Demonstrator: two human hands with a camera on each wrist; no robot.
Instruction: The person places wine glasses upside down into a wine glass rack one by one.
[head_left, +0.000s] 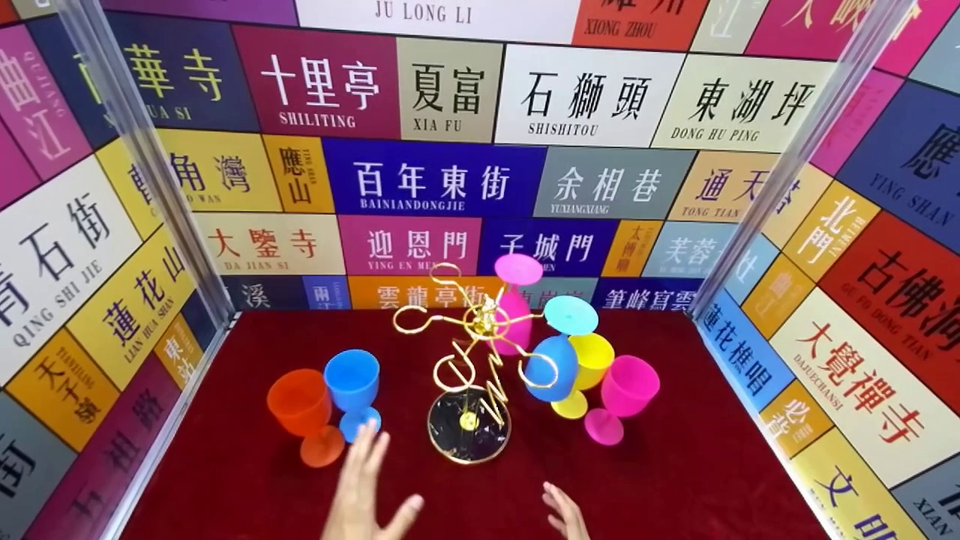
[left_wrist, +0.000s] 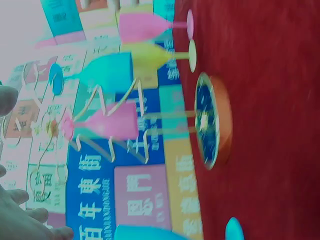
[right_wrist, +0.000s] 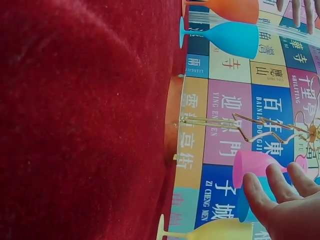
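My left hand, fingers spread, is above the cloth just in front of a standing blue goblet and an orange goblet. My right hand hovers near the front with its fingers extended, holding nothing. Between and beyond them stands a gold wire goblet rack on a round black base. Upside down on its right side hang a pink goblet and a blue goblet with a lighter foot. Upright to the right are a yellow goblet and another pink goblet.
Dark red cloth covers the table. Panels with colourful printed signs enclose the back and both sides, with metal posts at the back corners. Several loops of the rack extend outward at goblet height and above.
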